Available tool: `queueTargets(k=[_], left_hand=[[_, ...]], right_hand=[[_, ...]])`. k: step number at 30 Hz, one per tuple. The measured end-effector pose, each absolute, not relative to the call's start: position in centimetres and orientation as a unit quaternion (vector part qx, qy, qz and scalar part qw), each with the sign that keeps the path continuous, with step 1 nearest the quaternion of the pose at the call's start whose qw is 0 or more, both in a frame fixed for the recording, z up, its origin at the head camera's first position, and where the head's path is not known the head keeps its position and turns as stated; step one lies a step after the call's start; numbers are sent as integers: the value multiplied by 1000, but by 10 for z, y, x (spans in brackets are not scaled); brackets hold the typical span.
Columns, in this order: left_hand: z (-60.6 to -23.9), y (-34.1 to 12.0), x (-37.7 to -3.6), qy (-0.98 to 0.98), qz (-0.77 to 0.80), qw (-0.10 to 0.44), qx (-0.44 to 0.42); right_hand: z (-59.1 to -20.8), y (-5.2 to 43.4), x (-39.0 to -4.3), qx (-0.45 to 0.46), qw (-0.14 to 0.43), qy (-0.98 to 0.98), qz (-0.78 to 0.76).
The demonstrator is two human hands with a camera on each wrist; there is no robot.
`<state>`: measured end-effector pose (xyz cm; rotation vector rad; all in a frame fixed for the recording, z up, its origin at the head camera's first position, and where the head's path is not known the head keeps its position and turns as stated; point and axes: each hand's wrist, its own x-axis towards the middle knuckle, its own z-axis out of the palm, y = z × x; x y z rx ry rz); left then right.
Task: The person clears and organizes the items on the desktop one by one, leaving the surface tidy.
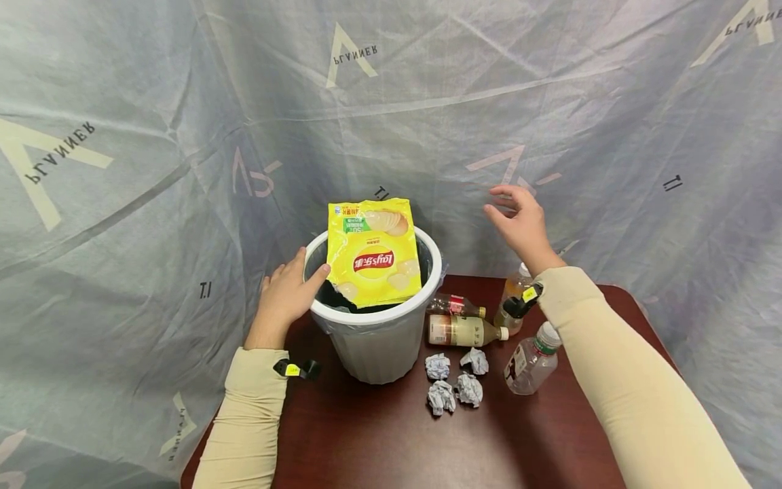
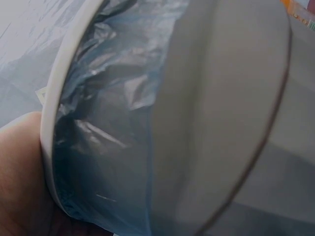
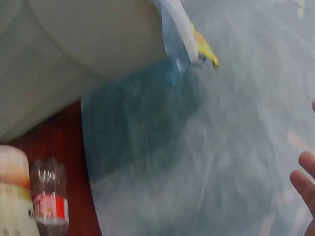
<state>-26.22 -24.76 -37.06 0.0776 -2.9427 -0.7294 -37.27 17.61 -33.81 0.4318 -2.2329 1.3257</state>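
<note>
A yellow Lay's chip bag point(image 1: 375, 261) sits in the mouth of a grey trash bin point(image 1: 379, 350) with a white rim, covering much of the opening. My left hand point(image 1: 287, 292) touches the left side of that rim, its thumb reaching toward the bag. The left wrist view has part of this hand point(image 2: 22, 172) against the rim point(image 2: 54, 83), most fingers hidden. Raised above the bottles at the right, my right hand point(image 1: 519, 221) holds nothing, its fingers loosely bent. Only fingertips point(image 3: 305, 182) show at the edge of the right wrist view.
Several crumpled paper balls point(image 1: 455, 384) lie right of the bin. Beside them lie a tea-coloured bottle point(image 1: 464, 331) and a clear red-labelled bottle point(image 1: 455, 305). Two bottles stand further right, one clear with a white cap point(image 1: 531, 363), the other point(image 1: 510, 292) partly behind my wrist. Grey cloth point(image 1: 427, 136) hangs behind the table.
</note>
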Motion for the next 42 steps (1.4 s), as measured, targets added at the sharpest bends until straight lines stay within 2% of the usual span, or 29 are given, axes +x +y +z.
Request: queueTargets(k=[14,23,30,33,36,42], left_hand=[[-370,-246,-261,-969,-240,55,24],[-370,-246,-260,-969,-242,47,27],[-370,-246,-259,-969,-244,43,27],[-371,-247,-259,-968,-246,41,29],[-371,-247,-260,-967,-248,41,32],[-370,-248,-261,-967,-250,41,34]], right_hand=[[-378,243,-376,81,172,-839,510],[-409,265,-378,42,45,-864,500],[-429,276,-375,44,-77,-875,476],[-434,280,-374,45,-112,-875,469],[-437,281,-374,50,-127,-872,471],[-440,279,-375,73,-111,-880,455]])
